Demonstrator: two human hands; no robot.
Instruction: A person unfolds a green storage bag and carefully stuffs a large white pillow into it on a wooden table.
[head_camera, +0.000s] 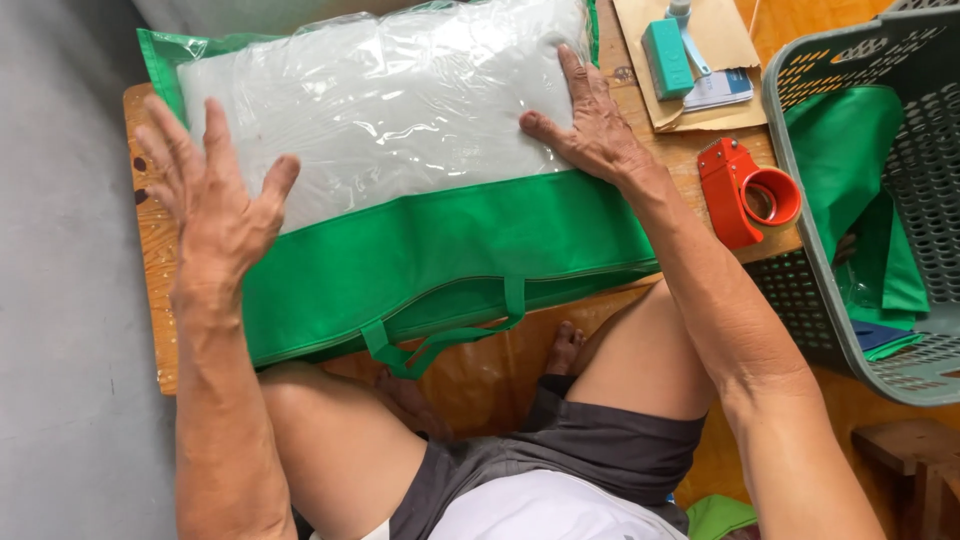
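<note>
A white pillow sits inside a green fabric bag (450, 240) with a clear plastic window (390, 100), lying flat on a low wooden table (148, 250). My left hand (215, 200) rests open at the bag's left end, fingers spread over the plastic. My right hand (590, 120) presses flat on the plastic at the right end. A green carrying handle (440, 345) hangs off the bag's near edge above my knees.
A red tape dispenser (745, 190) lies on the table right of the bag. Behind it a brown envelope (700, 70) carries a teal block and a small tool. A grey plastic basket (880, 200) with green fabric stands at the right. Grey floor lies left.
</note>
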